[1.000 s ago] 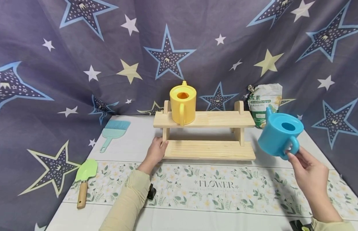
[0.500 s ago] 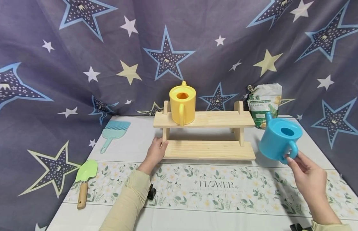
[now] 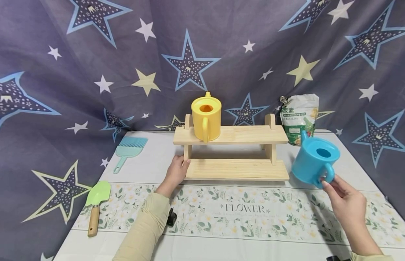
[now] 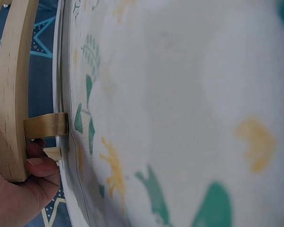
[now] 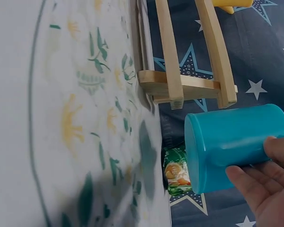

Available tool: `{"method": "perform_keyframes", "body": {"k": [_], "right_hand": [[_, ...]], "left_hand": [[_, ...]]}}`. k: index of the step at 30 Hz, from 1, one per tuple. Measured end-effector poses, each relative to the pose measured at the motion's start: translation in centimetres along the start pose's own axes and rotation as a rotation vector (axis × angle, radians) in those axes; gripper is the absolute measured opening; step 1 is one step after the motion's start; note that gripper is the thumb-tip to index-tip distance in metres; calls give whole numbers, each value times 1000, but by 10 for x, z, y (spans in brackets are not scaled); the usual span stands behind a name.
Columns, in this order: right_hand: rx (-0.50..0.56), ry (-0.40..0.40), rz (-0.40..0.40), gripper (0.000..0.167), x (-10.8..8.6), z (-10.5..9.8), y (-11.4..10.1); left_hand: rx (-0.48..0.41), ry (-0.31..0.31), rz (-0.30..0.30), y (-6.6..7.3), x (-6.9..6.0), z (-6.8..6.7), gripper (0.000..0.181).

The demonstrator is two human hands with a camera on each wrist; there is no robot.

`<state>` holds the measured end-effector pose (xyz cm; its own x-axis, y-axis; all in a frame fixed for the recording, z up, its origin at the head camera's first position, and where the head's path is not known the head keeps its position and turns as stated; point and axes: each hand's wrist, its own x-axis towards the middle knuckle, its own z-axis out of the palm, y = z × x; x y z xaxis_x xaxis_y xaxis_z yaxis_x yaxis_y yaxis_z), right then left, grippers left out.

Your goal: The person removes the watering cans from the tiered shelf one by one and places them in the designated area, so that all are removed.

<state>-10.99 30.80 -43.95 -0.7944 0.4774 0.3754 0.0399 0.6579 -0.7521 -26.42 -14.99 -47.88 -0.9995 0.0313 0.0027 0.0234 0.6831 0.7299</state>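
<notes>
My right hand [image 3: 347,201] pinches the handle of a blue watering can [image 3: 308,165], held slightly tilted in the air right of a two-tier wooden plant stand [image 3: 235,174]. In the right wrist view the can's [image 5: 232,142] flat base faces the tabletop, apart from it, and the fingers [image 5: 255,187] lie against its side. At the stand's left end my left hand [image 3: 176,170] grips the lower board. The left wrist view has its fingertips [image 4: 40,165] curled around the board's end [image 4: 12,94]. On the upper board, toward the left, a yellow watering can [image 3: 202,127] stands upright.
Behind the blue can stands a clipped white and green pouch [image 3: 297,112]. Far left on the table [image 3: 215,243] lie a light blue brush [image 3: 130,146] and a green hand trowel [image 3: 98,194] with a wooden handle. A starry curtain [image 3: 235,54] closes off the back and sides.
My right hand has lowered the blue watering can and brought it slightly left. The left hand keeps its grip on the stand, which stays where it was.
</notes>
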Motion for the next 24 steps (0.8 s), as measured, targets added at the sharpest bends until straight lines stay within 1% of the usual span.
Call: {"method": "perform_keyframes", "body": {"k": [8,13,18,24], "right_hand": [[8,-48,69,42,-2,7,7],[-7,-64,110,42,-4,10,10],[-31,-82,136,42,-5,13,13],[-57,-103,165,43,-6,14,17]], "left_hand": [[2,0,4,0,0,0,44],[3,-2,4,1,0,-1,45],[1,-6,-6,2,0,-2,44],[-3,-4,3,1,0,-3,44]]}}
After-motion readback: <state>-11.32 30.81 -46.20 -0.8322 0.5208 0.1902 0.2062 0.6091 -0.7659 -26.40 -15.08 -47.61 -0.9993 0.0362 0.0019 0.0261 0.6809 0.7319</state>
